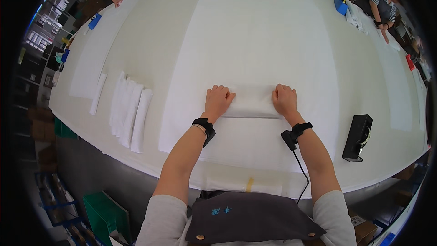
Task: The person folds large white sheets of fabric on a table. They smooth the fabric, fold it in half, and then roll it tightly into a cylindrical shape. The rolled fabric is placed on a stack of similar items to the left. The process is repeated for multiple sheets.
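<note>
A long white sheet of thin material lies spread over the table in front of me. Its near part is a flat folded bundle, with a thin dark line along its near edge. At the bundle's left end, my left hand is closed with curled fingers on the white material. My right hand grips the right end in the same way. Both hands are about level, with the bundle lying between them. Their palms and undersides are hidden.
Several white rolled bundles lie to the left, near a narrow white strip. A black tape dispenser stands at the right. A black cable hangs from my right wrist. Co-workers handle white material at far left and far right.
</note>
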Available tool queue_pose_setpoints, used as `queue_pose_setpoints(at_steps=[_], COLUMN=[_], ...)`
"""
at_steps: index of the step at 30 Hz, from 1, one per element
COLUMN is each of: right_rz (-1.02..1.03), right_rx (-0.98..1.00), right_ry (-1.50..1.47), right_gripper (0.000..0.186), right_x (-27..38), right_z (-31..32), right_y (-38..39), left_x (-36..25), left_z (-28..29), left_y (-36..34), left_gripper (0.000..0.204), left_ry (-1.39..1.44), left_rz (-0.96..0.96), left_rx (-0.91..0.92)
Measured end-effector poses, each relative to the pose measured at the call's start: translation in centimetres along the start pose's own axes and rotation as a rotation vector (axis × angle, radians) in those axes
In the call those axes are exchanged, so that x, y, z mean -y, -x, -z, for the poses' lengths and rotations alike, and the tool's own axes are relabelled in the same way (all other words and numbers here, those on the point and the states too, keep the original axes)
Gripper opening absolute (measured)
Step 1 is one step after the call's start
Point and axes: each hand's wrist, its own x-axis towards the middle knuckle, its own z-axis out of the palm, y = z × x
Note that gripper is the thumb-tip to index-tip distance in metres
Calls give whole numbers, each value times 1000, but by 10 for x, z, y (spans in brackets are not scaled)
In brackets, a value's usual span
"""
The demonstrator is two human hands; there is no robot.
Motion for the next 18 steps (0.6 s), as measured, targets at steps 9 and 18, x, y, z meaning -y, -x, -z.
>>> queue_pose_setpoints(at_steps=[9, 18], right_rz=[357, 175], right_rx=[-90, 151], right_ry=[-161, -125], right_gripper=[19, 16], right_x=[33, 18], right_z=[27, 9], right_y=[57, 5], left_x=[2, -5], left_z=[1, 6], left_y=[13, 30], left_gripper=[21, 20], left_ry=[-10, -131], left_rz=[-282, -279], left_rx=[-110, -65])
